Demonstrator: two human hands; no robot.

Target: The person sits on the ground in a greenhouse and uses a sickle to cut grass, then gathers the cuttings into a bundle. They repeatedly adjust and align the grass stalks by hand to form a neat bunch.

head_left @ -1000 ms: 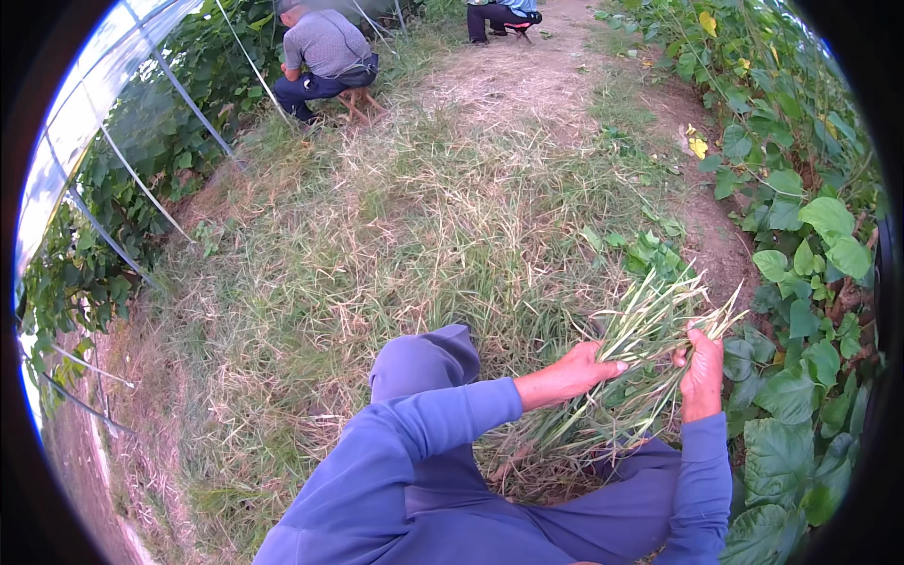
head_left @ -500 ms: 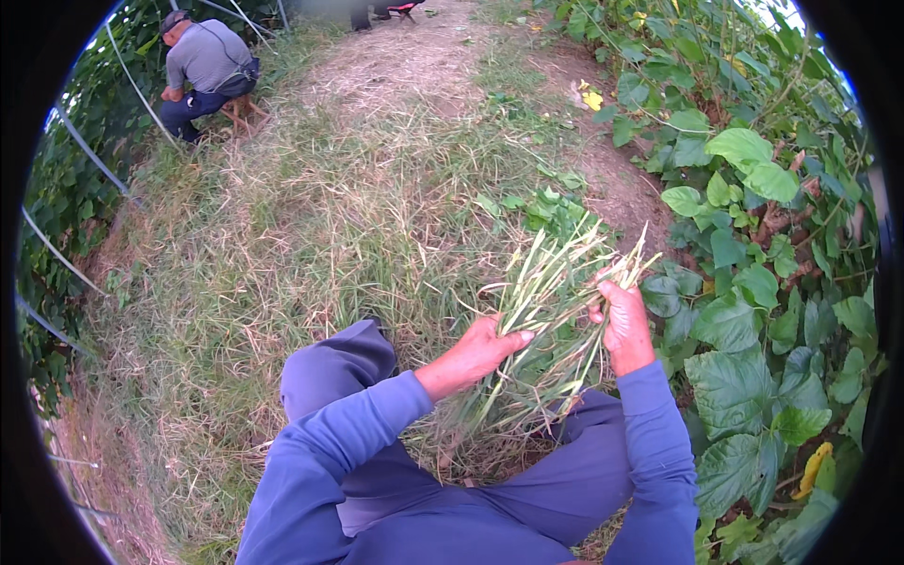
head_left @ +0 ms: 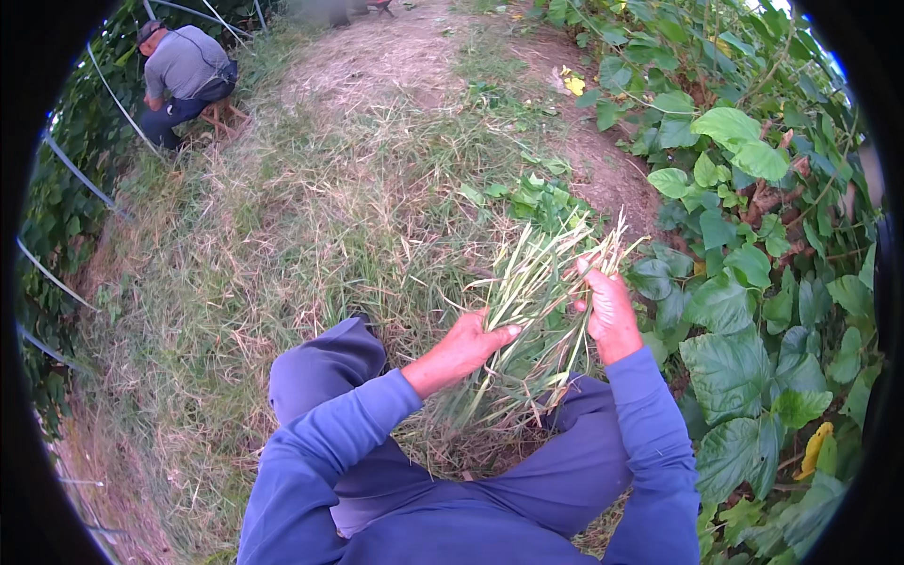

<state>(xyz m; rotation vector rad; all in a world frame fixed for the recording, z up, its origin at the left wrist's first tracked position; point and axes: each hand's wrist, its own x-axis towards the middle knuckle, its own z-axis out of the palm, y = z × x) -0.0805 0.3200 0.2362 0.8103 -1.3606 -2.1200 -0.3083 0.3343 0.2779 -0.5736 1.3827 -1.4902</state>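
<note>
A loose bundle of long green and straw-yellow grass stalks (head_left: 529,292) hangs between my hands, above my lap and right knee. My left hand (head_left: 466,347) grips it on the left side, thumb laid across the stalks. On the right, my right hand (head_left: 607,299) pinches the upper right part of the bundle near its pale ends. Lower stalks droop toward my right leg (head_left: 579,443). The fingers of my left hand are partly hidden behind the grass.
Cut, matted grass (head_left: 282,254) covers the ground ahead and left. Broad-leaved vines (head_left: 734,367) rise close on my right. At the far left a person (head_left: 188,71) sits on a low wooden stool (head_left: 222,117) beside curved poles (head_left: 80,174). A bare dirt path (head_left: 377,66) runs ahead.
Both hands, still on the grass bundle, have shifted slightly left in the picture. The surroundings have slid left too, and the stalks sit a little closer together at the top.
</note>
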